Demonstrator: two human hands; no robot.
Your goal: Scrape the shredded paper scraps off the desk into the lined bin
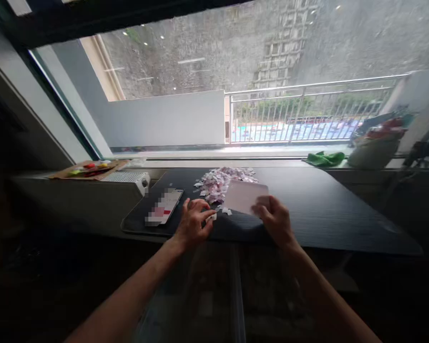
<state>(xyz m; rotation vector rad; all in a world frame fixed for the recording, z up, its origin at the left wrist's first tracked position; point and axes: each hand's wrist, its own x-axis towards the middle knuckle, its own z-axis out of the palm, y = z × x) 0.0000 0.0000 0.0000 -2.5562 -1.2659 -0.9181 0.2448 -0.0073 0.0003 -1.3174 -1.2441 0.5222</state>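
Observation:
My right hand grips the near right corner of a flat, pale pinkish rectangular pouch or sheet, held tilted just above the table. Whether it is a bag or a card I cannot tell. My left hand is to its left, thumb and forefinger closed around a small white piece low over the table. Behind both hands spreads a heap of small white and pinkish pieces, perhaps paper slips or little packets. The pale rectangle covers part of the heap's right side. One loose piece lies between my hands.
A dark table stands against the window sill. A phone, screen partly blurred, lies left of my left hand. Farther left are a white radiator and a brown board with colourful items. A green cloth rests on the sill.

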